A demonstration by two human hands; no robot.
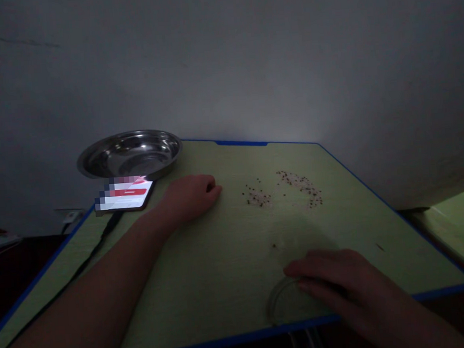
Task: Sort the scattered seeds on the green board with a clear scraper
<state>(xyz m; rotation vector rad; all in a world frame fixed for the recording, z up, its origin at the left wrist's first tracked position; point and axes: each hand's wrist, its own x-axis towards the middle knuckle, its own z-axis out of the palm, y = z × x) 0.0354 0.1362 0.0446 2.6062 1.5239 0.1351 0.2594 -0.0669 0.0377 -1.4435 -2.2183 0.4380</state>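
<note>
Grains (258, 197) lie right of the bowl (111, 155); between, the left hand (189, 196) makes a loose fist. The right hand (344, 277), farthest from the bowl, apparently pinches a clear dish (270, 303); slack fingers could drop it.

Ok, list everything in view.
Table: 1, pale green, blue-edged, centre
Basin: 1, silver, table's far left
Phone: 1, white-and-red screen, by basin
Cable: 1, black, left, below phone
Grain patches: 2, whitish, dark-flecked, centre-right
Stray bit: 1, dark, before patches
Clear rim: 1, transparent, near edge
Sliver: 1, brown, table's right
Plug: 1, white, far left
Side surface: 1, pale green, far right
Wall: 1, grey, behind
Under table: unclear
Left hand: 1, curled, beside phone
Right hand: 1, at clear rim
</note>
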